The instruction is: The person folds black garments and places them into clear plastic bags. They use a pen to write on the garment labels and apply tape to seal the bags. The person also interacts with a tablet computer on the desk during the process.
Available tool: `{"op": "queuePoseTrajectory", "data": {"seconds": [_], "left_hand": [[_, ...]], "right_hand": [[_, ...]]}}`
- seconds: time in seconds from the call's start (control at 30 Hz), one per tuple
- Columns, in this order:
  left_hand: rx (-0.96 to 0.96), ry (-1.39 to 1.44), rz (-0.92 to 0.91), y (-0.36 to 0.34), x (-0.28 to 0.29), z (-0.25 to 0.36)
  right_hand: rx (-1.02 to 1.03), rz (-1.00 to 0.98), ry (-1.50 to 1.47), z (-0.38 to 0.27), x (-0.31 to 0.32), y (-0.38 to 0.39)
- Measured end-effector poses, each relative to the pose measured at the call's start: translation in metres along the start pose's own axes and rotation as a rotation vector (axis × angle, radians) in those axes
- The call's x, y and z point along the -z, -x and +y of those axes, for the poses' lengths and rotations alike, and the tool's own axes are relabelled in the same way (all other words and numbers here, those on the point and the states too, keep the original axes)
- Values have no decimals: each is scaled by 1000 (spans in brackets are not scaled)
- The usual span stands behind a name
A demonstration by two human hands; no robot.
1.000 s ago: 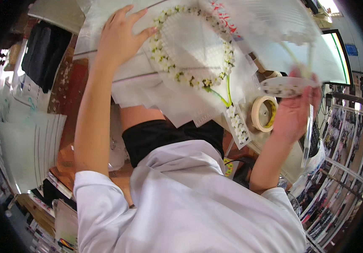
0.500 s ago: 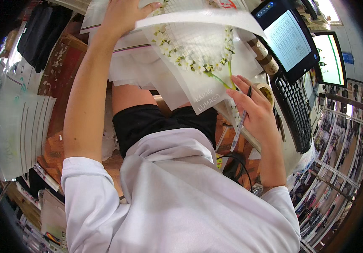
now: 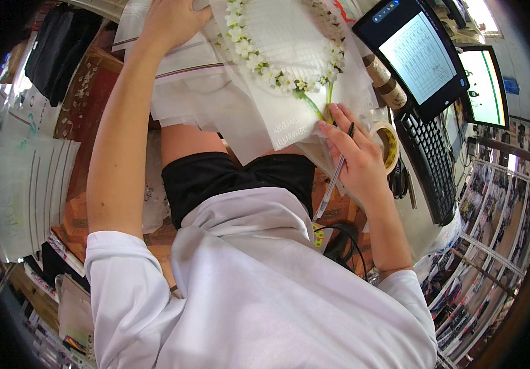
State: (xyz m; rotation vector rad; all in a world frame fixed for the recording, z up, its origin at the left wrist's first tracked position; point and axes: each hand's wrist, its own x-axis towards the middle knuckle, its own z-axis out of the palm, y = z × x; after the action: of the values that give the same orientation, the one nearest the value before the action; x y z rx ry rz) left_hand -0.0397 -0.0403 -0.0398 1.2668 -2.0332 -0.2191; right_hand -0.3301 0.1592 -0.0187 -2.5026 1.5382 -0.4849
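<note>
A translucent film sheet (image 3: pixel 289 117) lies on top of a stack of similar sheets (image 3: pixel 185 92) above my lap. It shows a ring of white flowers with green leaves (image 3: pixel 265 71) and pale lettering near its lower corner. I cannot tell whether the flowers are printed. My left hand (image 3: pixel 169 24) rests on the sheets at the upper left, its thumb stretched out; the other fingers are cut off by the top edge. With my right hand (image 3: pixel 357 154) I hold a pen (image 3: pixel 331 187) pointing down, while my fingertips touch the sheet beside the green stems.
Right of my hand stand a tape roll (image 3: pixel 388 144), a keyboard (image 3: pixel 428 166), a dark-framed screen (image 3: pixel 419 61) and a second monitor (image 3: pixel 483 86). Cardboard tubes (image 3: pixel 388 86) lie behind the sheets. More film sheets (image 3: pixel 28 190) hang at the left; a rack (image 3: pixel 493 215) fills the far right.
The curled sheet edge that crossed the flowers has come down flat. My left hand has moved slightly up and left. My right hand, still with the pen, has shifted slightly left.
</note>
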Motion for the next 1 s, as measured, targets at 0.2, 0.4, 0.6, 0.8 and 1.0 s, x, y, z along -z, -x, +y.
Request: {"op": "queuePoseTrajectory", "data": {"seconds": [0.2, 0.4, 0.6, 0.8, 1.0], "left_hand": [[12, -96, -18, 0, -5, -10], [8, -113, 17, 2, -2, -1], [146, 179, 17, -12, 15, -38], [280, -455, -27, 5, 37, -80], [446, -222, 104, 27, 54, -72]], "right_hand": [[18, -27, -7, -3, 9, -3], [13, -57, -34, 0, 7, -2], [-348, 185, -542, 12, 15, 0], [-564, 654, -990, 43, 60, -52], [-180, 976, -807, 30, 116, -128]]}}
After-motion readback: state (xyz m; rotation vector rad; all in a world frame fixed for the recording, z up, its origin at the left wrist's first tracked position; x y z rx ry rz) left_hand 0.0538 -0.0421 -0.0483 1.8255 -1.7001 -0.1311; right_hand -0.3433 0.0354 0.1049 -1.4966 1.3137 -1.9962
